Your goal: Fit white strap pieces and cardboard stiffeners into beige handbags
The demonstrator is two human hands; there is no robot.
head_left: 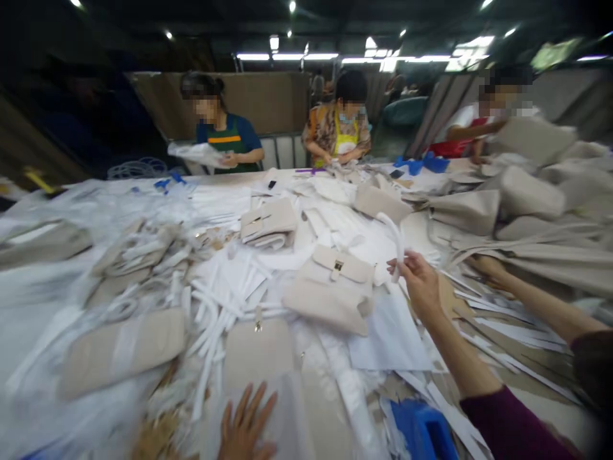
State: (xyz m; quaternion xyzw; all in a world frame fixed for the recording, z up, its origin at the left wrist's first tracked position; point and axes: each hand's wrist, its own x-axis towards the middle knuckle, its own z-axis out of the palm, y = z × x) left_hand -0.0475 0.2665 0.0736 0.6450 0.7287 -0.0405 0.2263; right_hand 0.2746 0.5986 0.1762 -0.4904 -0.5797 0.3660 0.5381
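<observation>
Strip (396, 239) of white padding, pinched in right hand (421, 281) above the table (225, 182); judged light, soft, floppy; best held near an end. Left hand (246, 428) lies flat, fingers spread, on a beige bag (258, 351).

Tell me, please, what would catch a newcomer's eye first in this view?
Probably the beige handbag with a gold clasp at the table's centre, ringed by heaps of white strips. Just right of it, the right hand lifts a white strap, while the left hand lies flat on clear plastic at the near edge.
</observation>
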